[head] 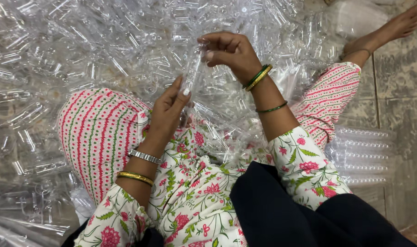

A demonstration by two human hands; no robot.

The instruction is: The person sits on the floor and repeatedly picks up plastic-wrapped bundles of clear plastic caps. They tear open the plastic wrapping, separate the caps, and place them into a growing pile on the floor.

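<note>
Two hands on one clear plastic tube (193,73), held up over the lap, about 12 o'clock from the person's knees. Right hand (229,52) has its grip closed on the tube's top end, fingertips pinched together around it. Left hand (168,110) grips the lower end, thumb and fingers clamped on it, at 7 o'clock from the right hand. Tube runs near upright, slightly tilted. Right wrist carries green and gold bangles (258,77), plus one thin green bangle further up the forearm. Left wrist has a silver bracelet (145,156) and gold bangles (135,177). Huge pile of clear plastic pieces (80,45) fills the floor from 9 to 1 o'clock, some spilling onto the lap. Stack of clear plastic trays (364,155) at 3 o'clock, on the stone floor (400,68). Bare foot (391,29) out at 2 o'clock. Floral tunic, striped trousers (96,132), dark cloth (281,210) across the lap at 5 o'clock.
</note>
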